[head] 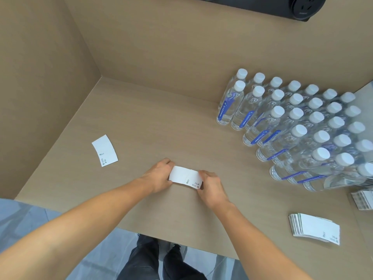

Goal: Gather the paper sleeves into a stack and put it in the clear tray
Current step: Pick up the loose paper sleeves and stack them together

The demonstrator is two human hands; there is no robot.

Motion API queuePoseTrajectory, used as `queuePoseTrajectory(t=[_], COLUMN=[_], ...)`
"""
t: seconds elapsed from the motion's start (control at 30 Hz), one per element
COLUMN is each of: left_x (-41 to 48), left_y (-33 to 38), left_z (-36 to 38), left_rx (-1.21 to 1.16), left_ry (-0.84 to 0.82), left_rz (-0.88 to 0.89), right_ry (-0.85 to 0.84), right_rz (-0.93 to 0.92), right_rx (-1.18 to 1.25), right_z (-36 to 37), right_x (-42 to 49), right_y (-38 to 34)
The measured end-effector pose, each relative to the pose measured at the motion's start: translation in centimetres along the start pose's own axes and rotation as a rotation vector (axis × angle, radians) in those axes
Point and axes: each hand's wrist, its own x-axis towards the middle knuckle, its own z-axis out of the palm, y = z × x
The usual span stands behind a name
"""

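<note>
Both hands are meeting at the middle of the table (161, 122), the left hand (159, 175) gripping the left end of a small bundle of paper sleeves (185, 177) and the right hand (212, 186) gripping its right end, the bundle sitting on the tabletop between them. Well off to the left, a single sleeve (105, 150) is lying alone, near the side wall (40, 87). Over on the right, rows of water bottles (298, 126) are standing packed together, reaching back to the rear wall (171, 47). Nearer the front edge on the right, a stack of sleeves (315, 229) is lying flat, and just behind it, at the frame's edge, another stack (363, 199) is poking in.
</note>
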Motion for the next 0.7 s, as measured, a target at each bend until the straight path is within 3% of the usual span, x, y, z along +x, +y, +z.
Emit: queuePoseTrajectory(t=[0.37, 0.47, 0.7], left_x=[-0.4, -0.9, -3.9], left_y=[0.1, -0.5, -4.5], left_z=[0.7, 0.1, -4.0], left_rx=[-0.141, -0.093, 0.064], left_ry=[0.012, -0.006, -0.021], left_rz=[-0.036, -0.023, -0.069], right_ry=[-0.07, -0.116, -0.027], right_rz=[0.051, 0.058, -0.024], right_rx=[-0.118, -0.152, -0.21], right_z=[-0.2, -0.7, -1.3], right_x=[0.3, 0.2, 1.8], right_y=[-0.7, -1.3, -5.3])
